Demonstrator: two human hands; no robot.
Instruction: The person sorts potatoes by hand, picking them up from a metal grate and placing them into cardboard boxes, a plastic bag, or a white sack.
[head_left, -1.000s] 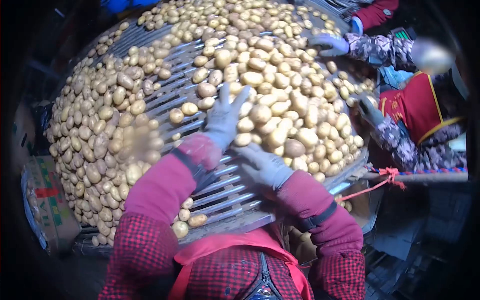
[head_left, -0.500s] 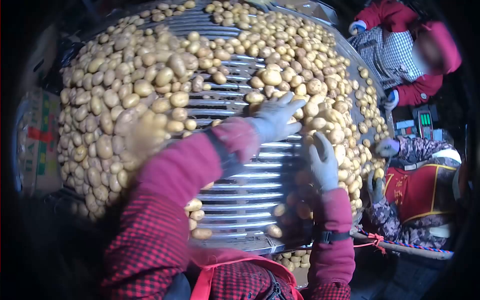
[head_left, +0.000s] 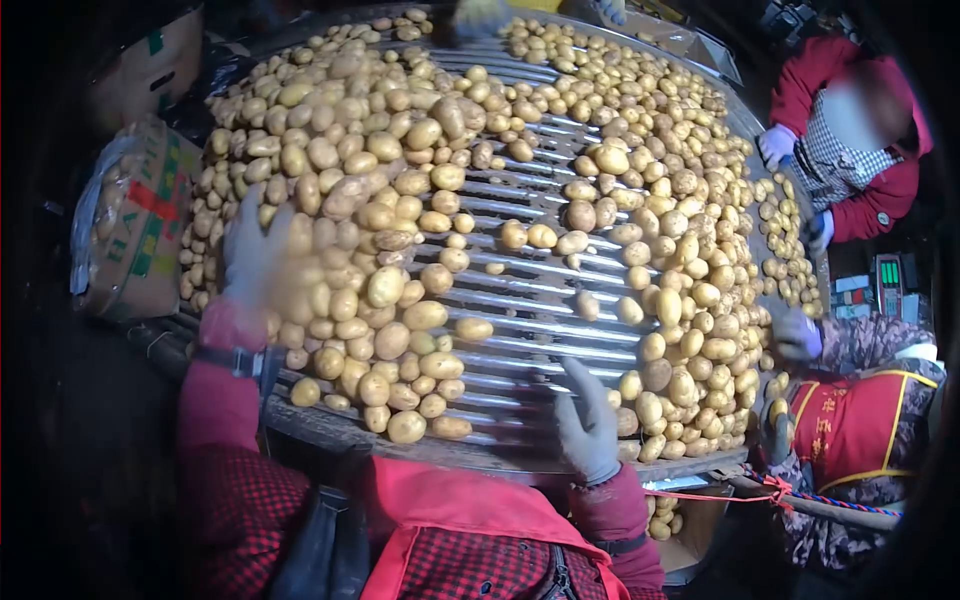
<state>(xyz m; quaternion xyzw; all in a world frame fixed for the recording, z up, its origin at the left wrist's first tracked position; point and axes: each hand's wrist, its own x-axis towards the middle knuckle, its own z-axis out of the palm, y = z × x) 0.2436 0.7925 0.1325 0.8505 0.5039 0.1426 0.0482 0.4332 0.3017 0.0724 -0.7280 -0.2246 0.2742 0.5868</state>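
The left grip (head_left: 256,248), a gloved hand, was found with thumb and fingers spread at the outer left edge of the left heap of potatoes (head_left: 388,287); a blurred patch beside it meant that contact could not be confirmed, and nothing was seen clasped. The right grip (head_left: 590,430), likewise gloved, stood above bare slats just beside the right heap (head_left: 682,300), fingers parted and holding nothing visible. The potatoes were judged firm and stiff, light singly but weighty in quantity, liable to roll on their rounded sides and to bruise if dropped or knocked. A single one would best be taken around its middle, across the narrower width; several would best be cupped from the side with the whole palm. In appearance they were pale yellow to tan, round to oval and mixed in size, a few browner, some with a dull sheen under the light. Both heaps lay on a slatted counter (head_left: 505,372), piled several deep, with a few strays on the bars between them. Farther out, a printed carton (head_left: 150,235) stood beyond the left heap, and a co-worker's gloved hand (head_left: 797,333) was near the right heap's outer side.
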